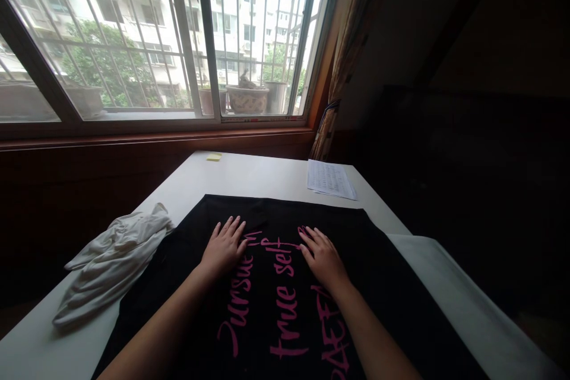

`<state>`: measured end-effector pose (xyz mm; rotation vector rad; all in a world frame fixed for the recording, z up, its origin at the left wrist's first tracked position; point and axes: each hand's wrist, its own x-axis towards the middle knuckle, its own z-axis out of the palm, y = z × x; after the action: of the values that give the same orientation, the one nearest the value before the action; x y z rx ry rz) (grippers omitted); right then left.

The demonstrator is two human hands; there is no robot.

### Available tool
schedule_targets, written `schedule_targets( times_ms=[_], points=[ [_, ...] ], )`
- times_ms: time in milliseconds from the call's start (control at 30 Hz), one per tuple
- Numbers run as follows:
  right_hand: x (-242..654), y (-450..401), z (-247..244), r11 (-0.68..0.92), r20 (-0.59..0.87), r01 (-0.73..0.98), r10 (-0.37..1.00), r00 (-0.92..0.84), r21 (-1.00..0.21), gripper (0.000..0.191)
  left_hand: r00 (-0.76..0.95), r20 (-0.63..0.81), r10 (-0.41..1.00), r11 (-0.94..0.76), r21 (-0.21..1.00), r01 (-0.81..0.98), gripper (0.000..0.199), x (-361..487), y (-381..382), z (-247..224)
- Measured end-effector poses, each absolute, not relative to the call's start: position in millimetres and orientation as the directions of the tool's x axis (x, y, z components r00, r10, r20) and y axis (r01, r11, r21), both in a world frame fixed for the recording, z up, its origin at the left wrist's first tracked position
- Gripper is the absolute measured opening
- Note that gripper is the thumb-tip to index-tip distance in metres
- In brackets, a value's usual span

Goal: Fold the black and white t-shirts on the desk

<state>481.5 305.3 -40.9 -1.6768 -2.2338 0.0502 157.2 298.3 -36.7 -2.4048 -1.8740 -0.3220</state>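
A black cloth [178, 309] with pink hand-lettered words, "true self" among them, lies spread over the white table. My left hand [224, 247] rests flat on its upper left part, fingers spread, beside the left line of lettering. On the upper right part lies my right hand [324, 258], also flat with fingers apart, covering some of the pink letters. Neither hand grips anything. The near end of the cloth runs out of the picture at the bottom.
A crumpled white cloth [111, 261] lies at the left of the table [253, 175]. Printed papers [331, 179] and a yellow sticky note [214, 157] are at the far end. Pale fabric [449, 273] hangs over the right edge. Beyond stands a barred window with a curtain [341, 71].
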Motion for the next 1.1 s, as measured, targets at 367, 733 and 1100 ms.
schedule_targets(
  times_ms=[367, 733, 1100],
  points=[
    [482.1, 304.9, -39.5, 0.317, 0.260, 0.916, 0.932, -0.253, -0.244, 0.042, 0.238, 0.213, 0.948, -0.256, 0.064, 0.964, 0.057, 157.5, 297.5, -35.9],
    [482.0, 303.6, -41.1, 0.319, 0.283, 0.914, 0.927, -0.246, -0.250, 0.043, 0.231, 0.207, 0.951, -0.250, 0.070, 0.966, 0.058, 158.0, 296.8, -34.7],
    [480.3, 302.7, -36.4, 0.311, 0.265, 0.916, 0.933, -0.243, -0.253, 0.042, 0.232, 0.197, 0.953, -0.249, 0.065, 0.966, 0.058, 158.7, 296.8, -33.6]
  ],
)
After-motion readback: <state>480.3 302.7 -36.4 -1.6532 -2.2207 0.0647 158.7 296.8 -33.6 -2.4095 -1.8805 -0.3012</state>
